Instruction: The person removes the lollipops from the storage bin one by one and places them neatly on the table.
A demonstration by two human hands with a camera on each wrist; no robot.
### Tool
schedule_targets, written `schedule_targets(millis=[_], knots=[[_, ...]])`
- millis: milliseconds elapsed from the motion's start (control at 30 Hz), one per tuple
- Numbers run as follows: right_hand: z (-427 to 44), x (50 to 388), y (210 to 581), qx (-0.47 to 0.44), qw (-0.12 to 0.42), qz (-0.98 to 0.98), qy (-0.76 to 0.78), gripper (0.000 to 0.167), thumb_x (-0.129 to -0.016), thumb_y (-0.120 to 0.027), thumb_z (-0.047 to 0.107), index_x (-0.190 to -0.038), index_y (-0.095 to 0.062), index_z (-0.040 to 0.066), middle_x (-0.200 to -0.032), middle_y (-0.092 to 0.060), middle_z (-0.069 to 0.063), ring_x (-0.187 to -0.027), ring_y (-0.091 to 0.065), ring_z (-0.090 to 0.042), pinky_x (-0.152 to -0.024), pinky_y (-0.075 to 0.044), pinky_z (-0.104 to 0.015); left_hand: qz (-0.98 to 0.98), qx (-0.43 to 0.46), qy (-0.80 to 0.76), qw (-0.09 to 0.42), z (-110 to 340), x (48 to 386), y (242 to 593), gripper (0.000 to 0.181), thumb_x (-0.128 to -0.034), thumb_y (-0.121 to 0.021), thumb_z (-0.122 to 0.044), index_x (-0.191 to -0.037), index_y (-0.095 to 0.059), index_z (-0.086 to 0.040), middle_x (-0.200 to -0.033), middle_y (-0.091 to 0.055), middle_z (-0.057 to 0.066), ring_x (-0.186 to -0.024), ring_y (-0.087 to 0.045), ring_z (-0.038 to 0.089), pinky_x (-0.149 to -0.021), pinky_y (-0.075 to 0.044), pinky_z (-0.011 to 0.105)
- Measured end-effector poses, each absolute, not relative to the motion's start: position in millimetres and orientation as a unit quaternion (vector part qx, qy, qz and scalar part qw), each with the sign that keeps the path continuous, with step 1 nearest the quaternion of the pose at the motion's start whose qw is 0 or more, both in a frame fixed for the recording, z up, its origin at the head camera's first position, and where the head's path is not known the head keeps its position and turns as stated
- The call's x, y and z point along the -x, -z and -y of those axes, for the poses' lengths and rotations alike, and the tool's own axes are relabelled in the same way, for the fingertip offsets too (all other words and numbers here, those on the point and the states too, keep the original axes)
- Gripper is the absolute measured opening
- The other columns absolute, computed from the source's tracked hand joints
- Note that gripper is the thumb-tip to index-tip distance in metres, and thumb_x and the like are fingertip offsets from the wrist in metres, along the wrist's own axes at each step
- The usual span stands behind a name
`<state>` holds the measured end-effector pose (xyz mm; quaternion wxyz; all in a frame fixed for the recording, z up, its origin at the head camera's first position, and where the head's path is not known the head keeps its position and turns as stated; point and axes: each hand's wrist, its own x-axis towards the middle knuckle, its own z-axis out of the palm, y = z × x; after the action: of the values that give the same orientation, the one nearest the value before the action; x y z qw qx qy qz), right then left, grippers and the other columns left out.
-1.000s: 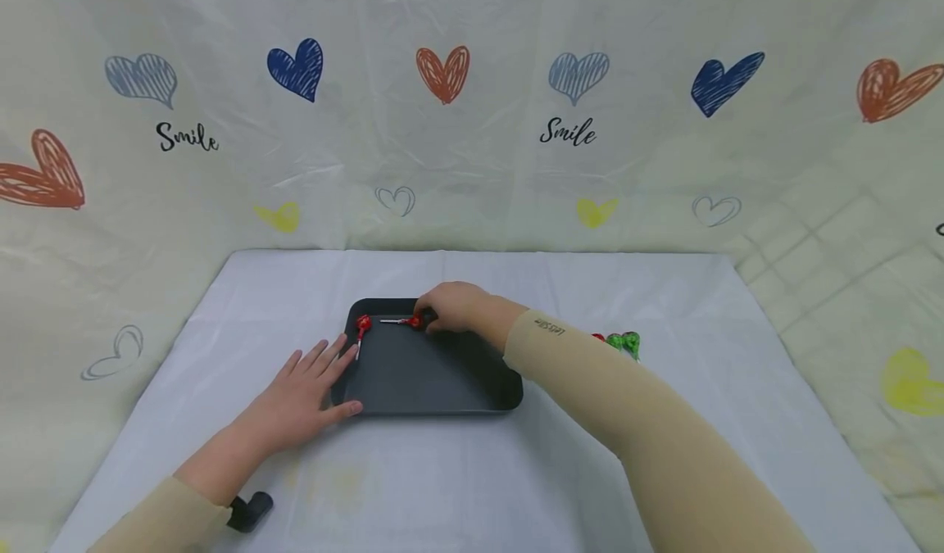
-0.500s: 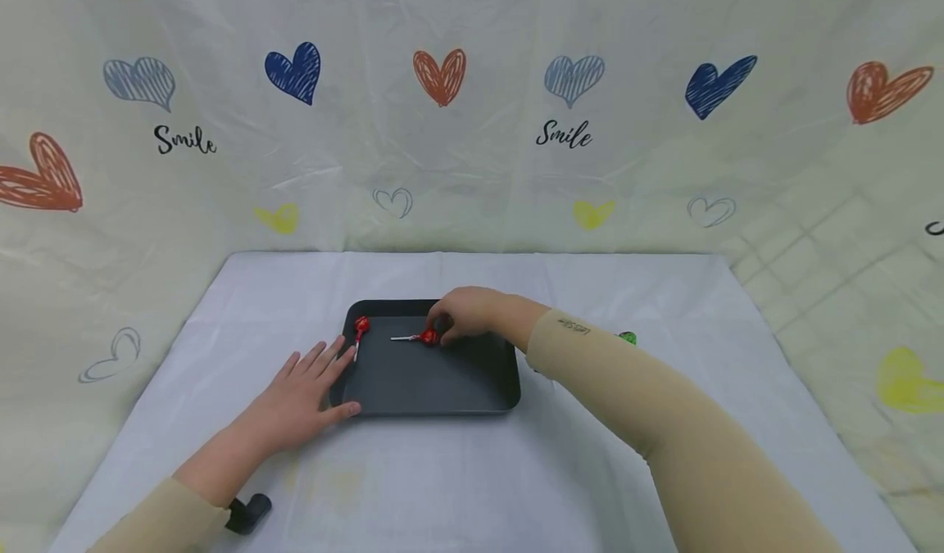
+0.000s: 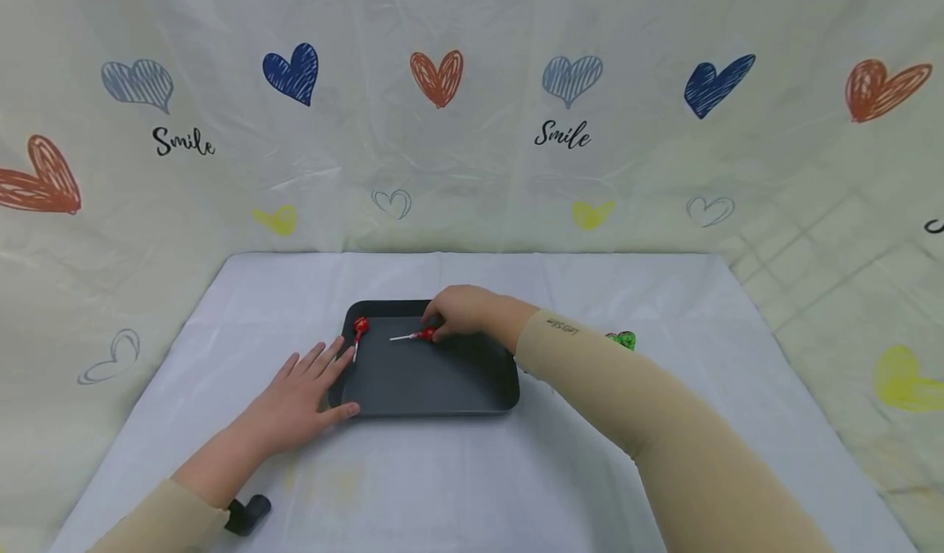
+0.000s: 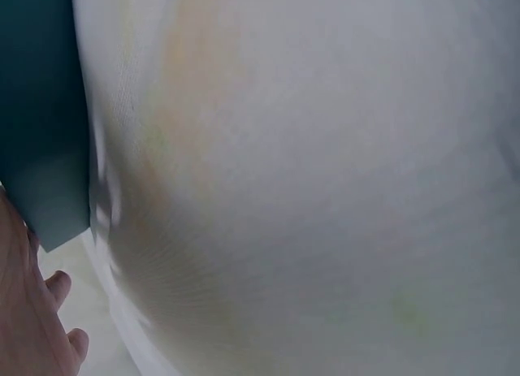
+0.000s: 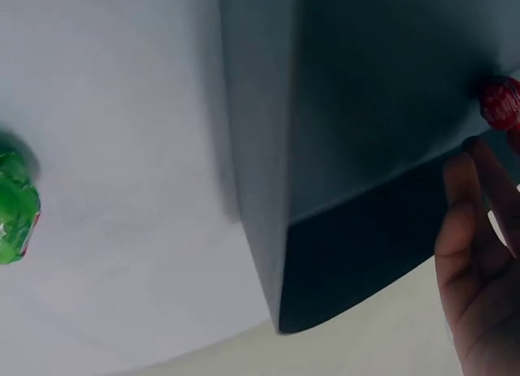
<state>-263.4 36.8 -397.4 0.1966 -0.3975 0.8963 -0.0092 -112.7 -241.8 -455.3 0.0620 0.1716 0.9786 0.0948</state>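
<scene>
A dark grey tray stands on the table. Along its left side lies a red lollipop, stick toward the near side. My left hand rests on the tray's left rim with fingers spread. Farther in lies a second red lollipop, its white stick pointing left. My right hand reaches over the back rim, bent fingers at this lollipop's head. In the right wrist view the red head sits just beyond the fingertips; whether they pinch it is unclear.
Green-wrapped candy lies right of the tray, partly behind the right sleeve. A black strap piece shows by the left wrist. White cloth covers the table; a patterned curtain hangs behind.
The second lollipop has moved right and nearer within the tray, along with my right hand, and its head has since turned slightly away. The right hand then shifted a little left. The left hand stays put.
</scene>
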Motion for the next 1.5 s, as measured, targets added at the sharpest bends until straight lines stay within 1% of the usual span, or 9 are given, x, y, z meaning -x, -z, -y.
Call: schedule_targets(millis=[133, 267, 333, 567, 833, 1033, 1167, 1367, 1500], knots=[[-31, 261, 399, 0.392, 0.192, -0.899, -0.003, 0.03, -0.093, -0.072, 0.03, -0.12, -0.072, 0.018, -0.106, -0.07, 0.005, -0.094, -0.06, -0.011, -0.092, -0.05, -0.029, -0.978, -0.171, -0.099, 0.064, 241, 112, 454, 0.092, -0.0893, -0.058, -0.065, -0.159, -0.023, -0.017, -0.165, -0.015, 0.009, -0.149, -0.015, 0.039, -0.117, -0.009, 0.063], [-28, 259, 400, 0.392, 0.187, -0.901, -0.01, 0.022, -0.093, -0.071, 0.029, -0.112, -0.075, 0.018, -0.1, -0.07, 0.006, -0.09, -0.06, -0.01, -0.088, -0.051, -0.028, -0.978, -0.171, -0.099, 0.063, 240, 112, 454, 0.092, -0.0895, -0.058, -0.065, -0.159, -0.023, -0.017, -0.166, -0.015, 0.009, -0.149, -0.014, 0.039, -0.117, -0.009, 0.063], [-28, 259, 399, 0.393, 0.187, -0.9, -0.012, 0.019, -0.094, -0.071, 0.029, -0.11, -0.075, 0.019, -0.1, -0.069, 0.007, -0.088, -0.059, -0.01, -0.088, -0.051, -0.027, -0.978, -0.171, -0.099, 0.063, 241, 112, 455, 0.092, -0.0896, -0.058, -0.065, -0.159, -0.023, -0.017, -0.166, -0.014, 0.009, -0.149, -0.014, 0.039, -0.117, -0.009, 0.063], [-33, 258, 397, 0.391, 0.202, -0.898, -0.002, 0.016, -0.093, -0.072, 0.023, -0.109, -0.076, 0.02, -0.099, -0.07, 0.008, -0.089, -0.06, -0.01, -0.086, -0.051, -0.027, -0.978, -0.175, -0.099, 0.062, 242, 112, 455, 0.091, -0.09, -0.057, -0.065, -0.159, -0.023, -0.018, -0.166, -0.014, 0.008, -0.149, -0.014, 0.039, -0.117, -0.008, 0.063], [-41, 258, 397, 0.391, 0.231, -0.891, 0.021, 0.019, -0.091, -0.073, 0.014, -0.109, -0.077, 0.021, -0.095, -0.068, 0.009, -0.089, -0.059, -0.009, -0.083, -0.051, -0.025, -0.977, -0.178, -0.099, 0.06, 244, 112, 457, 0.092, -0.0898, -0.057, -0.066, -0.159, -0.023, -0.017, -0.166, -0.014, 0.008, -0.149, -0.014, 0.039, -0.117, -0.008, 0.063], [-47, 255, 400, 0.405, 0.239, -0.882, 0.023, 0.023, -0.092, -0.071, 0.01, -0.11, -0.077, 0.021, -0.1, -0.068, 0.01, -0.091, -0.058, -0.007, -0.083, -0.05, -0.024, -0.977, -0.18, -0.101, 0.058, 245, 112, 458, 0.092, -0.0897, -0.057, -0.066, -0.159, -0.023, -0.017, -0.166, -0.014, 0.008, -0.149, -0.014, 0.039, -0.117, -0.008, 0.063], [-52, 254, 397, 0.422, 0.238, -0.875, 0.019, 0.028, -0.092, -0.07, 0.009, -0.116, -0.076, 0.023, -0.108, -0.067, 0.009, -0.098, -0.058, -0.007, -0.087, -0.049, -0.024, -0.976, -0.181, -0.103, 0.058, 244, 111, 457, 0.092, -0.09, -0.057, -0.066, -0.159, -0.022, -0.017, -0.166, -0.013, 0.008, -0.15, -0.014, 0.038, -0.117, -0.008, 0.063], [-58, 256, 385, 0.423, 0.228, -0.876, 0.043, 0.033, -0.092, -0.072, 0.014, -0.123, -0.073, 0.025, -0.123, -0.065, 0.007, -0.115, -0.057, -0.01, -0.099, -0.046, -0.028, -0.976, -0.18, -0.108, 0.059, 244, 111, 456, 0.091, -0.0901, -0.057, -0.065, -0.159, -0.023, -0.017, -0.166, -0.014, 0.009, -0.15, -0.014, 0.039, -0.117, -0.008, 0.063], [-61, 259, 381, 0.404, 0.238, -0.882, 0.054, 0.032, -0.092, -0.072, 0.019, -0.123, -0.072, 0.024, -0.125, -0.066, 0.007, -0.116, -0.057, -0.01, -0.1, -0.046, -0.028, -0.976, -0.178, -0.109, 0.062, 243, 111, 455, 0.092, -0.0899, -0.057, -0.065, -0.159, -0.023, -0.017, -0.166, -0.013, 0.009, -0.15, -0.013, 0.039, -0.117, -0.007, 0.063]])
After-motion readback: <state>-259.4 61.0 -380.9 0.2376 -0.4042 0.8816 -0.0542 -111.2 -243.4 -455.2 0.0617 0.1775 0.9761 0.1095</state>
